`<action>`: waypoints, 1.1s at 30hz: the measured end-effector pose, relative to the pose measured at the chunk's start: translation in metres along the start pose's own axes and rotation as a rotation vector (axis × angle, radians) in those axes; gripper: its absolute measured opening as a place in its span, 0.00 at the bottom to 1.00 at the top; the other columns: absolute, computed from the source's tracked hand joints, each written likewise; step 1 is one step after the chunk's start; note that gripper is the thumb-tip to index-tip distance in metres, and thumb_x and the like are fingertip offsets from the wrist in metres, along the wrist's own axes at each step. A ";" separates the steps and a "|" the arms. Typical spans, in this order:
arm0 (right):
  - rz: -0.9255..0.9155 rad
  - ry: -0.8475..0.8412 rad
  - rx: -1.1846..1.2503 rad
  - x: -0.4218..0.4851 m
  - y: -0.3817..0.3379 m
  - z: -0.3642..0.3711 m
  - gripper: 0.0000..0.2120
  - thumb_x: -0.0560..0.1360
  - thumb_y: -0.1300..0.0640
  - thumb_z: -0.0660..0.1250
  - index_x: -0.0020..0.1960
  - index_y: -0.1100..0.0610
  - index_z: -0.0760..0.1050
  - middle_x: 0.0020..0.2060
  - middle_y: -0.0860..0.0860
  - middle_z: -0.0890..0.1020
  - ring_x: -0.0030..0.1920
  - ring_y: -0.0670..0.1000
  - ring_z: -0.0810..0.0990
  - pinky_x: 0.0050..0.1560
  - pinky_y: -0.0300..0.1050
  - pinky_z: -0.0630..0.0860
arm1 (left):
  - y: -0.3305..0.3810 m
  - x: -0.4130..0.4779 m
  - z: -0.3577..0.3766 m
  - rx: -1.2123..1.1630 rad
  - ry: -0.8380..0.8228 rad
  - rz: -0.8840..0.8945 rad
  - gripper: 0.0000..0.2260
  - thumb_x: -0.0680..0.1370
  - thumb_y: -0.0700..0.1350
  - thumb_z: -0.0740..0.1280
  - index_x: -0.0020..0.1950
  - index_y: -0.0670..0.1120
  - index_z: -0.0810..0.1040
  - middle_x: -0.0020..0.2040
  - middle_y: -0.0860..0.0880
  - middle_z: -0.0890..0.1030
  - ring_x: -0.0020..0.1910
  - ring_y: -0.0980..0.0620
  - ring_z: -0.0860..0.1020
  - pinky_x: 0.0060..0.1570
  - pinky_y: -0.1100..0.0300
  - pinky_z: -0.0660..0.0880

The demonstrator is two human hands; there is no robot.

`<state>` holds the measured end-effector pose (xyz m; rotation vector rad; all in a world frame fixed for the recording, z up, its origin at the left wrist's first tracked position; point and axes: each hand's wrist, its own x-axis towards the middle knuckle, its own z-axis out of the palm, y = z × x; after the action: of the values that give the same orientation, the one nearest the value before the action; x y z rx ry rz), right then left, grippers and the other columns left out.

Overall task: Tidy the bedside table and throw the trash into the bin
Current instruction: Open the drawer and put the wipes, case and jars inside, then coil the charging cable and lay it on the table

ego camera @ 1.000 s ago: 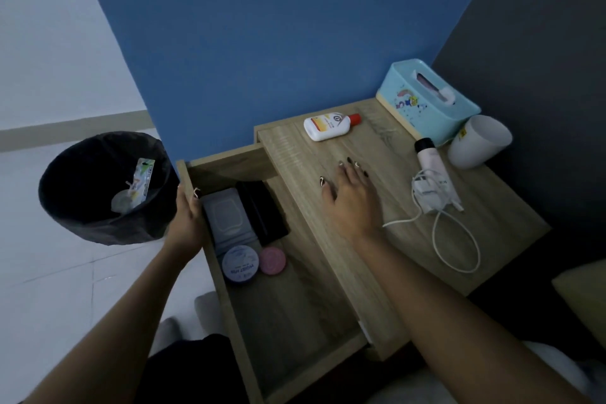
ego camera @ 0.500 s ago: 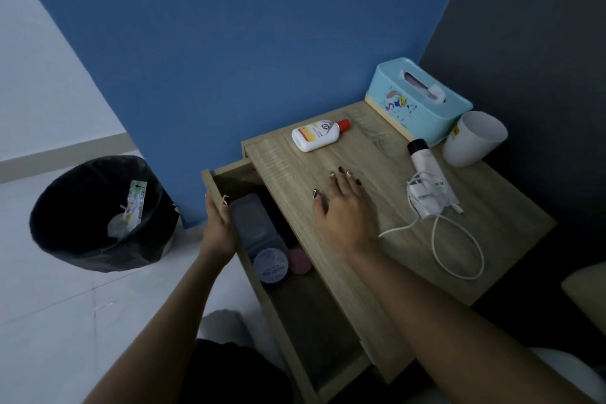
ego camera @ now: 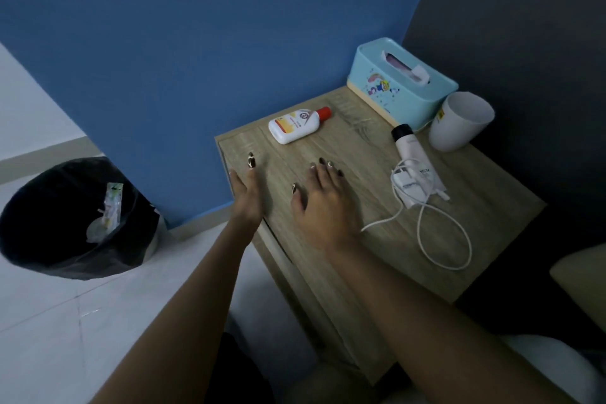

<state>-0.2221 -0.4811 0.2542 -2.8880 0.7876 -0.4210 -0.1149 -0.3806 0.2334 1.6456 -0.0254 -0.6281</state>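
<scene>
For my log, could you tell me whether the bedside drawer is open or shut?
Shut: the drawer front sits flush under the tabletop, nothing inside showing.

Bare wood lay free mid-top on the bedside table point(ego camera: 485, 207), between the lotion bottle point(ego camera: 296, 126) at the back edge and the tube point(ego camera: 413, 154) to the right. Back-right corner blocked: tissue box point(ego camera: 400, 88) against the wall, cup point(ego camera: 459, 121) just beside it. Charger point(ego camera: 408, 187) and its looped cable point(ego camera: 442, 239) covered the right side. Left hand point(ego camera: 247, 197) on the left edge and right hand point(ego camera: 323, 203), flat, took the left-centre. Floor between table and bin point(ego camera: 32, 239) was clear; the bin mouth was unobstructed from above.
</scene>
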 end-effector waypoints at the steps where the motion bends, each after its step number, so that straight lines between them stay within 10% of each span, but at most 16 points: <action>1: 0.003 -0.001 0.002 0.000 0.000 0.000 0.27 0.78 0.47 0.53 0.71 0.61 0.67 0.71 0.59 0.70 0.74 0.57 0.63 0.74 0.54 0.60 | -0.002 0.002 0.002 -0.006 0.027 0.008 0.36 0.74 0.70 0.54 0.77 0.56 0.49 0.76 0.45 0.60 0.73 0.43 0.62 0.71 0.39 0.60; 23: 0.037 -0.026 0.058 -0.007 -0.002 -0.001 0.27 0.78 0.47 0.54 0.71 0.61 0.68 0.70 0.59 0.71 0.73 0.56 0.64 0.73 0.55 0.63 | 0.001 -0.006 0.000 0.084 -0.010 -0.038 0.36 0.74 0.69 0.55 0.76 0.56 0.47 0.75 0.43 0.62 0.71 0.40 0.65 0.69 0.38 0.63; 33: 0.115 -0.322 0.200 0.021 -0.008 -0.040 0.24 0.79 0.47 0.54 0.71 0.56 0.69 0.69 0.57 0.72 0.70 0.57 0.70 0.70 0.54 0.66 | 0.044 -0.025 -0.017 0.258 -0.177 -0.061 0.35 0.77 0.61 0.60 0.76 0.46 0.49 0.73 0.41 0.64 0.69 0.39 0.67 0.66 0.44 0.67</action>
<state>-0.2125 -0.4864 0.2989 -2.6143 0.7991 -0.0171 -0.1141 -0.3645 0.2843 1.8389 -0.1923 -0.8436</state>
